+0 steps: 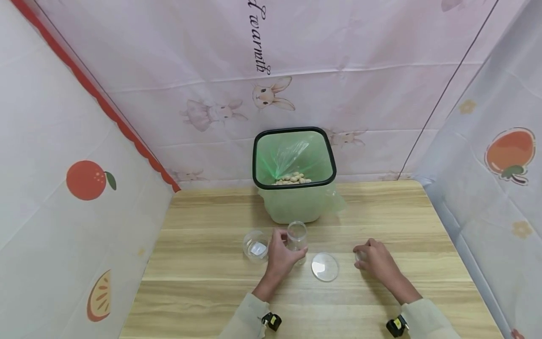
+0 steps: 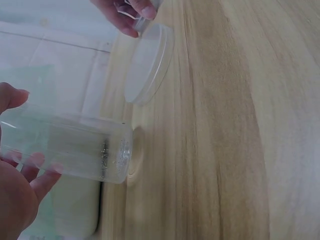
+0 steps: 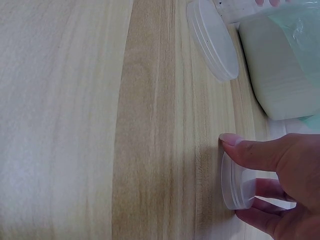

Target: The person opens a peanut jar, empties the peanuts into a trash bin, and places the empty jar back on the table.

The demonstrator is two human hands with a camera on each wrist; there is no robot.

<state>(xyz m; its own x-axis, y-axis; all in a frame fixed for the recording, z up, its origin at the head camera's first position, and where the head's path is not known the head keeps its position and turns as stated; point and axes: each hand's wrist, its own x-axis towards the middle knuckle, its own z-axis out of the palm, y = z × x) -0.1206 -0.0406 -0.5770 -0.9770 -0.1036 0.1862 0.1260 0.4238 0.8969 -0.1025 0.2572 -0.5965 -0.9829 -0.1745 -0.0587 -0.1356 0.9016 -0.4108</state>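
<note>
My left hand (image 1: 281, 256) grips a tall clear plastic jar (image 1: 298, 235), thumb on one side and fingers on the other. In the left wrist view the jar (image 2: 85, 147) looks empty, its base close over the table. My right hand (image 1: 377, 261) pinches a small clear lid (image 3: 236, 182) by its edge, right at the tabletop. Between the hands lies a larger clear round lid (image 1: 325, 267), flat on the wood. Just left of my left hand stands a wide clear round container (image 1: 256, 246) with a whitish patch in it.
Behind the hands stands a pale green bin (image 1: 292, 205) with a black rim and a thin plastic liner (image 1: 292, 157). Beige peanut-like pieces (image 1: 293, 178) lie inside it. The wooden table (image 1: 190, 292) has printed cloth hanging on three sides.
</note>
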